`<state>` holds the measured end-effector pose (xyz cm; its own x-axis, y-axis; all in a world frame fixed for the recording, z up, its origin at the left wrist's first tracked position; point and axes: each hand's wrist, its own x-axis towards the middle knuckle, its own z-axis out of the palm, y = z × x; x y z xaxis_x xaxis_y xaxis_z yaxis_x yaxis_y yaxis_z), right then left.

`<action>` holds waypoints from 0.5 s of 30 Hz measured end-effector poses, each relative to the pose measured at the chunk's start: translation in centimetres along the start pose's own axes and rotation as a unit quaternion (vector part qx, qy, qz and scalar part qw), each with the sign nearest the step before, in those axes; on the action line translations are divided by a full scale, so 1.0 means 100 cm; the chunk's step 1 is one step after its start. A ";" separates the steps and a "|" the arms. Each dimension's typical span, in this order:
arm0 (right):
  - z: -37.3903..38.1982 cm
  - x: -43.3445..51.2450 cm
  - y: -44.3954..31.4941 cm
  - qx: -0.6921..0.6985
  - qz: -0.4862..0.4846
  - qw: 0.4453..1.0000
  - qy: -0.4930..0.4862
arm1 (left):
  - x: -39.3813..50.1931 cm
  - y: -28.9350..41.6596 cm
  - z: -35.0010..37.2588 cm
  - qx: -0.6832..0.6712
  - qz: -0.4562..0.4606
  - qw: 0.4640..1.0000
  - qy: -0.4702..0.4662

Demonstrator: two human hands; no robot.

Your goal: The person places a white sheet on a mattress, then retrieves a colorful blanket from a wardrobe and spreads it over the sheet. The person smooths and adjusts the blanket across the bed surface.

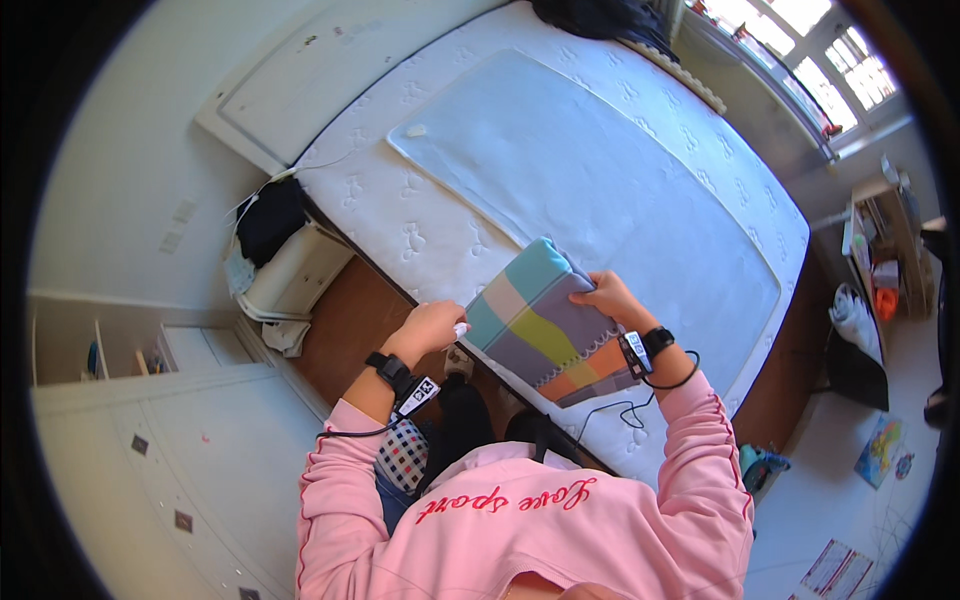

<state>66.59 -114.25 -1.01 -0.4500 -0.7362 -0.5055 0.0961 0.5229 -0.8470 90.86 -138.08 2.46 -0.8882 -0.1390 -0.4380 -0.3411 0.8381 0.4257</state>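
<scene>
My right hand point(611, 298) grips the upper right edge of a folded, colour-blocked cloth point(536, 322) in teal, grey, green and orange, its thumb on the upper face. The cloth is tilted over the near edge of the mattress point(457, 247) and has a scalloped line across it. At the cloth's left corner is my left hand point(439, 328), its fingers curled around a small white piece point(460, 330); whether that piece belongs to the cloth cannot be told. Both wrists wear black straps with small devices and cables. A pale blue mat point(585, 165) lies on the mattress.
A white nightstand point(292, 274) with dark cloth point(271, 217) on it stands left of the bed. Near my feet is a checked fabric item point(405, 454). A white cabinet point(172, 442) is at lower left. On the right are a desk point(825, 480) and a shelf unit point(892, 247).
</scene>
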 end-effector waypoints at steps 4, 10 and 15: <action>0.000 0.044 0.039 -0.067 0.008 0.997 0.026 | 0.048 -0.028 0.015 -0.028 0.019 0.998 -0.060; 0.000 0.082 0.100 -0.159 -0.021 0.934 0.319 | 0.124 -0.080 0.048 -0.104 0.016 0.991 -0.083; 0.016 0.058 0.152 0.122 0.088 0.906 0.397 | 0.152 -0.108 0.092 -0.074 0.073 0.994 -0.018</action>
<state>66.90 -111.28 -17.05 -0.8957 -0.0597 -0.4407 0.3779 0.4200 -0.8251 83.89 -144.42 -16.13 -0.9209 0.0005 -0.3899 -0.2528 0.7606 0.5980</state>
